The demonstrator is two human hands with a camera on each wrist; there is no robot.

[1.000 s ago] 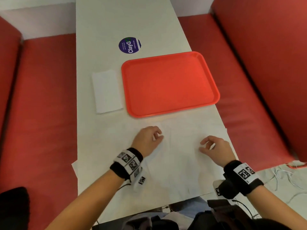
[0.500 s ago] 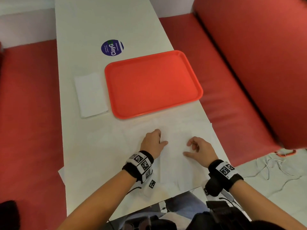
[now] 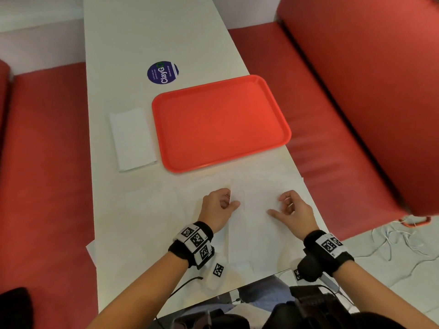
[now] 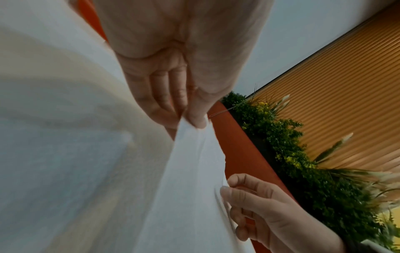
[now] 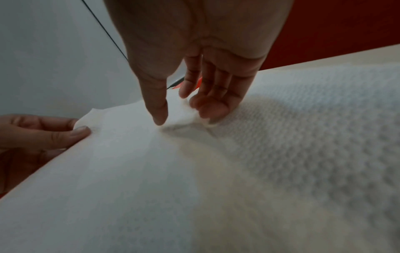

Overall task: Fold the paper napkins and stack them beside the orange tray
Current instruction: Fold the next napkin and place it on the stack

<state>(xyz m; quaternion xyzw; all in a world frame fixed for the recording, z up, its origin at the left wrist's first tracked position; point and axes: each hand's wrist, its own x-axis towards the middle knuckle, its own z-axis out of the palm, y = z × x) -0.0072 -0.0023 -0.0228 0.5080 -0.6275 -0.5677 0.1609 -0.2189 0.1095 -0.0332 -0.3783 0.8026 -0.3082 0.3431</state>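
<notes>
1. Hands first, nearest the table edge: left hand pinches the far edge of a thin white unfolded paper napkin between thumb and curled fingers, edge lifted a little off the table.
2. Right hand pinches the same napkin edge further right, thumb tip pressing paper, other fingers curled with a bunched bit of paper.
3. Napkin lies flat on the long white table, between both wrists, just short of the tray; more white sheets underneath, count unclear.
4. Black wristbands with black-and-white marker tags on both wrists.
5. Rectangular orange plastic tray beyond the hands.
6. Folded white napkin stack just left of tray, not touching.
7. Round dark-blue sticker further back.
8. Red padded benches on both sides.
</notes>
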